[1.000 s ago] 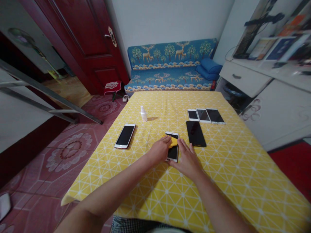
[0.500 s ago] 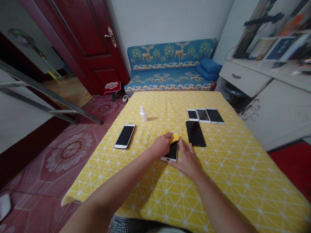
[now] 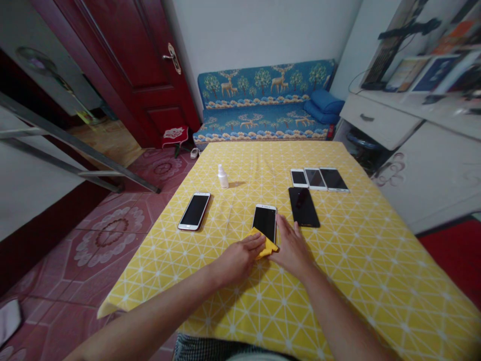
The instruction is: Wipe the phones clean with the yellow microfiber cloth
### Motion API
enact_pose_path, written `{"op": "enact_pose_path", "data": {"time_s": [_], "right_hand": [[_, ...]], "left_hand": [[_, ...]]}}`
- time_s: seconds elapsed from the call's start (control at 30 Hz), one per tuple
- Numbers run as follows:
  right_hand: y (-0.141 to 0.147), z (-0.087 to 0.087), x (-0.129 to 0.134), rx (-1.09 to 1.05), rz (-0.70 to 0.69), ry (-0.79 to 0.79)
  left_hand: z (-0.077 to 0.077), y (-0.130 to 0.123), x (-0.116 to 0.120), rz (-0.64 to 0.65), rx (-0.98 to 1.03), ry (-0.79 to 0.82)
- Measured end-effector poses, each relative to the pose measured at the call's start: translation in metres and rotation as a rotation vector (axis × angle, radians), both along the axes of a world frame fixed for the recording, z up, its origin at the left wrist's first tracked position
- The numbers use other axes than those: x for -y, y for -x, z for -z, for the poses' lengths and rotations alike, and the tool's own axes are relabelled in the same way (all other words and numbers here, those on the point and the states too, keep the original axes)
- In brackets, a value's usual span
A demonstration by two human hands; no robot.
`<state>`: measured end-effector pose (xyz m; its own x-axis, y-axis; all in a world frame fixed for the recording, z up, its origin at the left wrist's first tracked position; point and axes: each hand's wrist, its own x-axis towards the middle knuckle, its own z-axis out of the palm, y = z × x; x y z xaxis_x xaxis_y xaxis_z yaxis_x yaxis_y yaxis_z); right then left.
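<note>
A white-framed phone (image 3: 265,220) lies face up on the yellow patterned tablecloth (image 3: 338,281). My left hand (image 3: 242,253) presses a yellow cloth (image 3: 267,247) onto the phone's near end, covering it. Along the phone's right edge, my right hand (image 3: 291,245) grips it between thumb and fingers. Just right of that hand lies a black tablet-like device (image 3: 303,207). Another white-framed phone (image 3: 194,211) rests to the left, and a white spray bottle (image 3: 223,177) stands upright behind it.
Three devices lie side by side at the back right: a small phone (image 3: 299,178), a middle one (image 3: 315,178) and a larger one (image 3: 334,179). Beyond the table are a blue sofa (image 3: 259,118), a red stool (image 3: 175,134) and a white cabinet (image 3: 424,160).
My left hand and the yellow cloth have slid from the phone's far end to its near end, uncovering the upper screen. My right hand has stayed at the phone's right edge.
</note>
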<state>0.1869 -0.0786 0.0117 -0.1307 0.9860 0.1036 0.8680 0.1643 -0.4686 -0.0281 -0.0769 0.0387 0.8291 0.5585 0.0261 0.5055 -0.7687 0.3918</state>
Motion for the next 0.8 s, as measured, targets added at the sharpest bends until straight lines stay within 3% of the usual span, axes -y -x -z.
{"op": "enact_pose_path", "data": {"time_s": [0.27, 0.4, 0.53, 0.8], "right_hand": [[0.001, -0.007, 0.001, -0.001, -0.009, 0.028], [0.0, -0.005, 0.001, -0.02, -0.009, 0.026], [-0.001, -0.002, 0.0, -0.036, -0.006, 0.009], [-0.002, 0.0, 0.0, -0.033, -0.006, -0.024]], "left_hand": [[0.004, -0.02, -0.015, 0.037, -0.067, -0.127], [0.003, -0.039, -0.036, -0.067, -0.049, -0.119], [-0.001, -0.054, -0.056, -0.087, -0.101, -0.148], [-0.005, -0.068, -0.082, -0.201, -0.07, -0.197]]}}
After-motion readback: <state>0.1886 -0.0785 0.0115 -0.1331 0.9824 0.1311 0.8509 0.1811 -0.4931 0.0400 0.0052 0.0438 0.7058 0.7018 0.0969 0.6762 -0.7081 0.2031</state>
